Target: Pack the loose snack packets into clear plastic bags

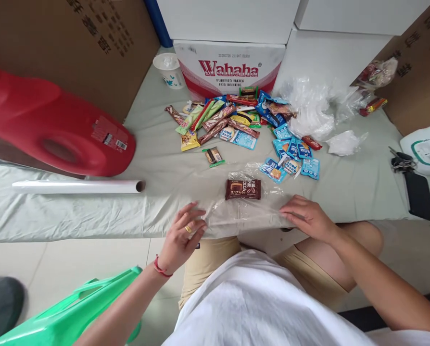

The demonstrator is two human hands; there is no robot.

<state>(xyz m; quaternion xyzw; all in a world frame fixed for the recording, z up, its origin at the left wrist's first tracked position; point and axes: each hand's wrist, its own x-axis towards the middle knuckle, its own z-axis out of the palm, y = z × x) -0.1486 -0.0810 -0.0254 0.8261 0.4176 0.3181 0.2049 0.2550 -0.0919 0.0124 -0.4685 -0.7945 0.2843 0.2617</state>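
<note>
A brown cocoa snack packet (243,189) lies near the table's front edge, over or inside a clear plastic bag (242,214); I cannot tell which. The bag is spread flat between my hands. At its left edge is my left hand (186,233), palm down with fingers apart, a gold ring on one finger. My right hand (307,216) has thumb and fingertips close together at the bag's right edge, pinching the film. Beyond the bag, a small green-ended biscuit packet (213,157) lies apart from the others.
Mixed snacks (222,120) are heaped before a Wahaha carton (231,69), with blue packets (292,153) and crumpled plastic bags (309,108) to the right. Left are a red jug (63,129), a white roll (78,186) and a paper cup (170,72). Keys (402,161) lie far right.
</note>
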